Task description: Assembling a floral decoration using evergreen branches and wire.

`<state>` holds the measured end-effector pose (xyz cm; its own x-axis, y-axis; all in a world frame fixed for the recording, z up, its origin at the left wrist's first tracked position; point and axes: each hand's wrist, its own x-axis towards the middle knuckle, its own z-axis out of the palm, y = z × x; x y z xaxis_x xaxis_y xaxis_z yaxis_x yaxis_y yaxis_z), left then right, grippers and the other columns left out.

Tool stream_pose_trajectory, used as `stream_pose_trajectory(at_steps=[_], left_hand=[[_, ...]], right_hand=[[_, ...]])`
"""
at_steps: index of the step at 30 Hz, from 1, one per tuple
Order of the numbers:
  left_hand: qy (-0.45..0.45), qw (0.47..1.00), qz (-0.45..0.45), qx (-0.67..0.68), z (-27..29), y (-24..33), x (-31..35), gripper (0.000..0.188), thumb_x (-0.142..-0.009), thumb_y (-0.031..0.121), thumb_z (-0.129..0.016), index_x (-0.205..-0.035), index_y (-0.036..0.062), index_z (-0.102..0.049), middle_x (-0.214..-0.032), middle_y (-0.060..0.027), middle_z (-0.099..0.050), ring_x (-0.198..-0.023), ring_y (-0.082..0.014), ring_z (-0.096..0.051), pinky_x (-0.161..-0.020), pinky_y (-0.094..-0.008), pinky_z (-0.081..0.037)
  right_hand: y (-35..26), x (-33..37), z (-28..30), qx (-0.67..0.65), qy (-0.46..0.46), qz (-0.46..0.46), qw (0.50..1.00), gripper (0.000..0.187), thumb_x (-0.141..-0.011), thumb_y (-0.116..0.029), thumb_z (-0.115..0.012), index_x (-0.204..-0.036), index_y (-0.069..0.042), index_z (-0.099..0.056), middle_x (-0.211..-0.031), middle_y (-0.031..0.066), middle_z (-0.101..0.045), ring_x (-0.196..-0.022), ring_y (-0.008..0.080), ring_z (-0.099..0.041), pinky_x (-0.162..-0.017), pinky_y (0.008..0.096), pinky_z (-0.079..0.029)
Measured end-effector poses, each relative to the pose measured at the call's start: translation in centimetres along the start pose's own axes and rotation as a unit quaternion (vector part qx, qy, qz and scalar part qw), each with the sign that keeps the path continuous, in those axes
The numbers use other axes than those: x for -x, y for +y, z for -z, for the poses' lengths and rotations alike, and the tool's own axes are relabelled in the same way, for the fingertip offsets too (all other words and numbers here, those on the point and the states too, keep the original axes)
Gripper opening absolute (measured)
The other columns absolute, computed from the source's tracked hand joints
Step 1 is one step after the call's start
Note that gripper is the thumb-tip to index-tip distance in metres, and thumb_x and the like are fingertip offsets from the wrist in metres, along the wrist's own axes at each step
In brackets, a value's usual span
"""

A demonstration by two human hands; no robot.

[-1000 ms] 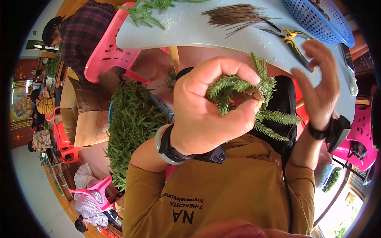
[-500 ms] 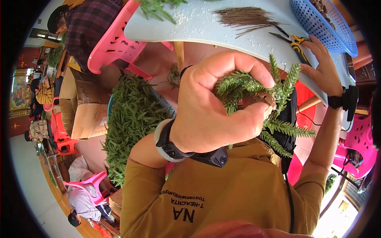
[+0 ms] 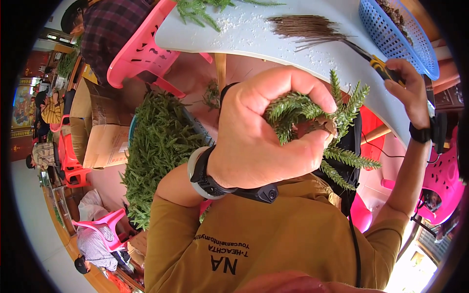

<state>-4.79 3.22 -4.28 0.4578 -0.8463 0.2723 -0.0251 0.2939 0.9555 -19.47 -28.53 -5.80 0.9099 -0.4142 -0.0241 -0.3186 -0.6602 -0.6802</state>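
In front of my chest, my left hand (image 3: 264, 132) pinches a bunch of green artificial pine sprigs (image 3: 344, 117) at its brown base between thumb and forefinger. Some needles curl inside the palm, and other tips fan out to the right. Over the table at the right, my right hand (image 3: 409, 88) is closed around the yellow-and-black handles of a pair of pliers (image 3: 378, 66). Its dark jaws point left and reach the near end of a bundle of thin brown wires (image 3: 308, 28). Whether the jaws grip a wire, I cannot tell.
A blue perforated basket (image 3: 405, 39) with brown bits stands beyond my right hand. The pale table (image 3: 215, 41) carries white crumbs and loose greenery. Below left, a heap of pine sprigs (image 3: 161, 151) lies near a cardboard box (image 3: 102, 132). Pink chairs (image 3: 141, 53) and other people sit around.
My right hand has taken hold of the pliers, which lay open on the table, and turned their jaws toward the wire bundle. My left hand stays almost in place with the sprigs.
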Motion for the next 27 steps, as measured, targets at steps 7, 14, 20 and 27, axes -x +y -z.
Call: stream_pose_trajectory(at_steps=[7, 14, 20, 27], left_hand=[[0.002, 0.999, 0.020, 0.026, -0.1, -0.2, -0.6, 0.027, -0.069, 0.005, -0.065, -0.094, -0.0006, -0.054, -0.093, -0.0089, -0.059, -0.077, -0.0101, -0.058, -0.070, -0.0226, -0.047], [0.029, 0.998, -0.030, -0.037, 0.3, -0.6, -0.5, 0.028, -0.068, 0.003, -0.064, -0.094, -0.0009, -0.054, -0.094, -0.0094, -0.059, -0.078, -0.0103, -0.057, -0.068, -0.0227, -0.047], [0.073, 0.996, -0.018, 0.043, -0.4, -0.7, -0.6, 0.023, -0.068, -0.004, -0.061, -0.090, -0.0013, -0.055, -0.084, -0.0050, -0.060, -0.070, -0.0065, -0.056, -0.064, -0.0199, -0.046], [0.064, 0.997, -0.028, 0.011, -0.3, -0.6, -0.5, 0.023, -0.068, -0.005, -0.062, -0.090, -0.0014, -0.055, -0.086, -0.0056, -0.060, -0.070, -0.0068, -0.056, -0.064, -0.0203, -0.046]], right_hand=[[-3.5, 5.2, -1.9, -0.535, -0.006, 0.099, 0.839, 0.061, -0.075, -0.047, -0.061, -0.120, -0.008, -0.044, -0.115, 0.0181, -0.042, -0.082, 0.0252, -0.046, -0.074, 0.0310, -0.040], [-5.5, 7.3, -8.7, -0.699, -0.093, 0.063, 0.706, 0.064, -0.074, -0.049, -0.061, -0.123, -0.012, -0.042, -0.109, 0.0175, -0.040, -0.089, 0.0286, -0.047, -0.076, 0.0391, -0.044], [-5.7, 7.9, -11.8, -0.714, -0.076, 0.054, 0.694, 0.060, -0.067, -0.041, -0.068, -0.114, -0.011, -0.047, -0.106, 0.0157, -0.039, -0.090, 0.0298, -0.047, -0.077, 0.0412, -0.044], [-5.3, 9.2, -9.0, -0.365, -0.049, 0.157, 0.916, 0.036, -0.050, -0.014, -0.069, -0.080, -0.003, -0.052, -0.109, 0.0223, -0.048, -0.097, 0.0307, -0.050, -0.085, 0.0378, -0.038]])
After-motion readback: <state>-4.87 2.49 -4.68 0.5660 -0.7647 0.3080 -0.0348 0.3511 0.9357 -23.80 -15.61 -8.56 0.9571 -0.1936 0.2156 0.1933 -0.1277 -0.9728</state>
